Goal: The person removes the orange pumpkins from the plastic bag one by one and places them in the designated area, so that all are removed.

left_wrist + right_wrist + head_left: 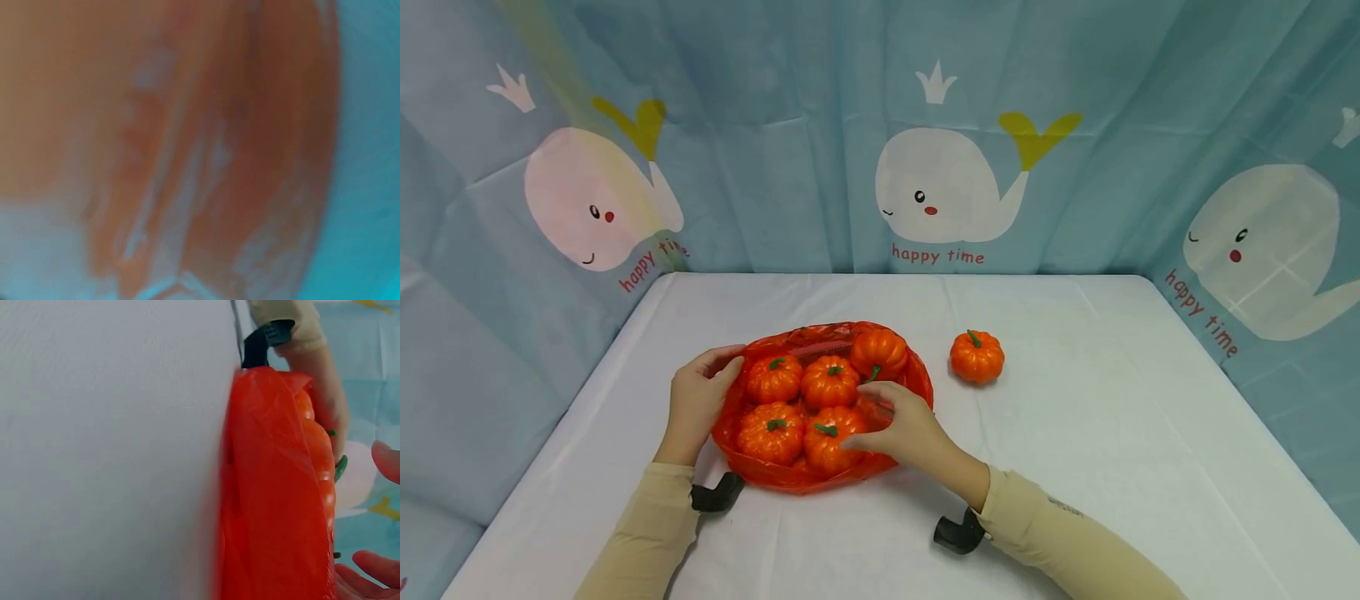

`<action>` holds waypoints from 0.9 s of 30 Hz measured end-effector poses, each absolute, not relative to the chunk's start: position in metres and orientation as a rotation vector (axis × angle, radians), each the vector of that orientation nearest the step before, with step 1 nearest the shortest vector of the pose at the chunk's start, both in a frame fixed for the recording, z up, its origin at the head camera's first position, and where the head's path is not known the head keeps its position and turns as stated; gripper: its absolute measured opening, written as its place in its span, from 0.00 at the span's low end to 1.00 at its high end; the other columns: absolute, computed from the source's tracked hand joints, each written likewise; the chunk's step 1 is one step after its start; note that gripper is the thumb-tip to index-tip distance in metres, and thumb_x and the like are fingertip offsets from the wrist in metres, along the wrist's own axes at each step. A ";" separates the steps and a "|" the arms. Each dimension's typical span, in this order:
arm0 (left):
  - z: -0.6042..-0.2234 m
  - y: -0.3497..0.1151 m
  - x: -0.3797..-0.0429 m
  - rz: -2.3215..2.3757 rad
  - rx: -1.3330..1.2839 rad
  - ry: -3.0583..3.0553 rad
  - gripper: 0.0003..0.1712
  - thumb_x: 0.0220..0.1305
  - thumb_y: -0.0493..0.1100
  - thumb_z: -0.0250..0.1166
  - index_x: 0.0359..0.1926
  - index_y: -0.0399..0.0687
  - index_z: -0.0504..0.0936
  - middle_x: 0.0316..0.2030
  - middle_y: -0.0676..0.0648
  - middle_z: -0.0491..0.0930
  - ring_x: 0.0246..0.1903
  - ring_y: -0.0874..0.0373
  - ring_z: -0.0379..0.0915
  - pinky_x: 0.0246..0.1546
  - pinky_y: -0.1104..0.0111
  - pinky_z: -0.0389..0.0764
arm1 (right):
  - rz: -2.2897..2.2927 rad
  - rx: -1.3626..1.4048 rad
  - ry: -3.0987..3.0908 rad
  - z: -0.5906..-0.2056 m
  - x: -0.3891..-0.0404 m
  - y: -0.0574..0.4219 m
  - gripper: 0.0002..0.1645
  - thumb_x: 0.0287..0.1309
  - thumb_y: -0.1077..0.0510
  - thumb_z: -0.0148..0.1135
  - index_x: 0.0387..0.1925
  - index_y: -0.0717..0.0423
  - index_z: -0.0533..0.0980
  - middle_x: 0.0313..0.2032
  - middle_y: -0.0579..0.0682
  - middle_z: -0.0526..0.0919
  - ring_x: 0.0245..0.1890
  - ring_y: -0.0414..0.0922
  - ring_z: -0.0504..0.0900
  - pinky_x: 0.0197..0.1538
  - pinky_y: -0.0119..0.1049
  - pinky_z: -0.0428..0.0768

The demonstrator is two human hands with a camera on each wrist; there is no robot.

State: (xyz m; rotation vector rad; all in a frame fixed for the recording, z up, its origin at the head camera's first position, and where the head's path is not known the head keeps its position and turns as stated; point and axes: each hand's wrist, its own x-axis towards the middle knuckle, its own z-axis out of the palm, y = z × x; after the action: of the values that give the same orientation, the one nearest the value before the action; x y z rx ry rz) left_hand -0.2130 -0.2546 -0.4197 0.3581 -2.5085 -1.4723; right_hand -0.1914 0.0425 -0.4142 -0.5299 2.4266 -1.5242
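A red plastic bag [790,477] lies on the white table with its mouth spread wide, holding several small orange toy pumpkins [771,433] with green stems. At the bag's left rim, my left hand [696,404] pinches the plastic between thumb and fingers. My right hand [910,425] is over the bag's right part, thumb and fingers spread apart, near the front-right pumpkin [831,446] and the back-right pumpkin [880,350]. The right wrist view has the bag [269,487] side-on, with right-hand fingers [378,567] above it. Blurred red plastic [269,156] fills much of the left wrist view.
Outside the bag, to its right, one more orange pumpkin [977,358] sits on the white tabletop [1105,433]. Blue curtains [820,167] printed with whales hang behind and along the sides. A black device [958,533] is at the right wrist, another [718,493] at the left.
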 end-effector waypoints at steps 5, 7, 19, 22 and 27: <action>-0.419 -0.254 -0.212 -1.489 0.356 -2.498 0.23 0.73 0.54 0.56 0.59 0.47 0.81 0.58 0.44 0.81 0.59 0.55 0.72 0.46 0.88 0.72 | -1.503 -0.550 2.425 -0.417 -0.189 0.039 0.43 0.45 0.50 0.80 0.61 0.60 0.74 0.61 0.54 0.78 0.62 0.54 0.77 0.63 0.49 0.77; -0.419 -0.254 -0.212 -1.493 0.355 -2.497 0.23 0.73 0.54 0.56 0.60 0.47 0.81 0.58 0.44 0.80 0.59 0.54 0.72 0.46 0.88 0.72 | -1.482 -0.552 2.432 -0.418 -0.188 0.037 0.43 0.44 0.49 0.80 0.61 0.60 0.74 0.61 0.54 0.77 0.62 0.54 0.77 0.63 0.49 0.77; -0.418 -0.255 -0.211 -1.496 0.363 -2.503 0.23 0.73 0.54 0.56 0.60 0.47 0.80 0.59 0.43 0.80 0.60 0.53 0.72 0.47 0.87 0.73 | -1.384 -0.585 2.485 -0.422 -0.185 0.033 0.44 0.43 0.48 0.81 0.61 0.59 0.74 0.60 0.53 0.78 0.60 0.51 0.76 0.63 0.49 0.77; -0.419 -0.255 -0.211 -1.496 0.362 -2.501 0.23 0.73 0.54 0.56 0.60 0.47 0.81 0.59 0.43 0.80 0.60 0.54 0.72 0.46 0.88 0.73 | -1.357 -0.607 2.503 -0.422 -0.185 0.031 0.45 0.43 0.48 0.81 0.62 0.60 0.73 0.61 0.53 0.77 0.61 0.51 0.76 0.63 0.49 0.77; -0.419 -0.255 -0.212 -1.501 0.352 -2.496 0.23 0.73 0.54 0.56 0.60 0.47 0.81 0.58 0.43 0.80 0.56 0.56 0.72 0.43 0.89 0.73 | -1.312 -0.636 2.534 -0.420 -0.185 0.029 0.46 0.43 0.49 0.81 0.63 0.61 0.72 0.62 0.54 0.76 0.62 0.53 0.74 0.64 0.50 0.76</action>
State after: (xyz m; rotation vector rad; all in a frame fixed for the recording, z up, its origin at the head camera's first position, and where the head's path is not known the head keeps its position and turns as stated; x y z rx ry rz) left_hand -0.2117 -0.2545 -0.4193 0.3516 -2.4959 -1.5011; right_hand -0.1845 0.0291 -0.4198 -0.6360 2.5343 -1.3117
